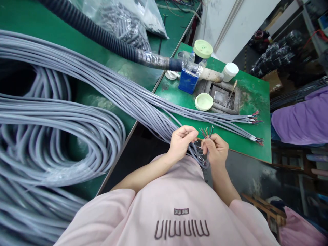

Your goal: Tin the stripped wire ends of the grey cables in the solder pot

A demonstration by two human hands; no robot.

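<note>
My right hand pinches the base of a fan of thin coloured wires at a cable end. Just left of the wires, my left hand is closed, thumb against forefinger; what it pinches, if anything, is too small to tell. Long grey cables run from the left past my hands. Some of their ends, with red and dark wires fanned out, lie on the green table. More cable ends hang below my hands, near my lap.
Coiled grey cables fill the left table. A black hose reaches a blue box beside a square metal pot. Around it stand a white tub and a pale green lid. A person in purple is at right.
</note>
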